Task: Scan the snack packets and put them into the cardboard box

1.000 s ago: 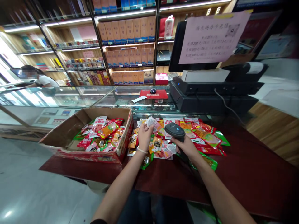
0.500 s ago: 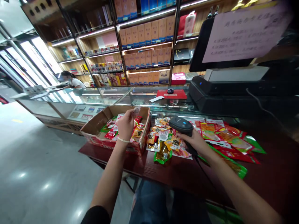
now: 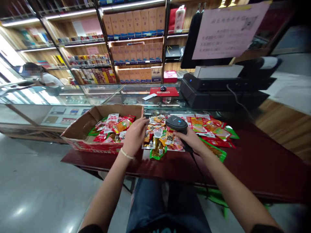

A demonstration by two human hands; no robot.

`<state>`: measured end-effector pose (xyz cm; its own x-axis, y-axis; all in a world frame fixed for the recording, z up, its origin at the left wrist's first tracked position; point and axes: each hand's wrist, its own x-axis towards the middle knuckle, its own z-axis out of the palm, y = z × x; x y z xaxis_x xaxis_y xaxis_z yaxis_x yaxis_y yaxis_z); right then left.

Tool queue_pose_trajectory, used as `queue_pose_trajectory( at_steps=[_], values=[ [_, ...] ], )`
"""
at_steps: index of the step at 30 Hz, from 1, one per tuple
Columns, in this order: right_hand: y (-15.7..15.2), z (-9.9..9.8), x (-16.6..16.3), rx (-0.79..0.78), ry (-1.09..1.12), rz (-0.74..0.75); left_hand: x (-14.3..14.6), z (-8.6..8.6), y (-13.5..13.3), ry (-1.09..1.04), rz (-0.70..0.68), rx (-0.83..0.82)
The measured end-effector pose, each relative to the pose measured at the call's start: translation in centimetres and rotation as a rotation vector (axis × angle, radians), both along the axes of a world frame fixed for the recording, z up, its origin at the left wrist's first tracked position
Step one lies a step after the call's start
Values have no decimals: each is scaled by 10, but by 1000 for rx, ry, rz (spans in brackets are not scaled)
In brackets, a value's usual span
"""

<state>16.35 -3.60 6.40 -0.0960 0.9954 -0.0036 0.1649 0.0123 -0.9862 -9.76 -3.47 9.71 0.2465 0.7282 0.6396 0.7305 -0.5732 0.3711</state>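
My left hand (image 3: 136, 135) is over the right wall of the cardboard box (image 3: 89, 146), its fingers loosely bent toward the snack pile, with nothing visible in them. Inside the box lie red, green and white snack packets (image 3: 113, 123). My right hand (image 3: 190, 139) grips a black barcode scanner (image 3: 177, 124) by its handle, its head above the pile. Small orange and gold snack packets (image 3: 167, 138) lie beneath and left of the scanner, with a clear plastic packet (image 3: 158, 132) among them. A green-edged brown packet (image 3: 158, 149) lies at the pile's front.
Larger red snack bags (image 3: 211, 126) are spread right of the scanner on the dark red table (image 3: 255, 161). Behind are a glass counter (image 3: 102, 94), a red mouse pad (image 3: 170, 92) and a register with a pink sign (image 3: 225, 32). A person (image 3: 48, 79) is at the far left.
My left hand has moved from above the box to its right wall, and the clear packet it held is gone from it. My right hand still holds the scanner. The view has turned right.
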Motion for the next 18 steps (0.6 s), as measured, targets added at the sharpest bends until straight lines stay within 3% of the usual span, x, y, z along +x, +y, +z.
queue_pose_trajectory(
  at_steps=[3,7,13,15,18],
  values=[
    [-3,-9,16,-32,6,-38,36,-13,0,-25,-128,-22],
    [1,-20,37,-46,29,-70,81,-48,16,52,-252,-151],
    [19,-27,65,38,19,-124,106,-105,49,346,-447,-335],
    [25,-30,70,62,29,-112,106,-110,55,430,-452,-366],
    [30,-33,72,74,60,-115,106,-103,64,448,-466,-427]
  ],
)
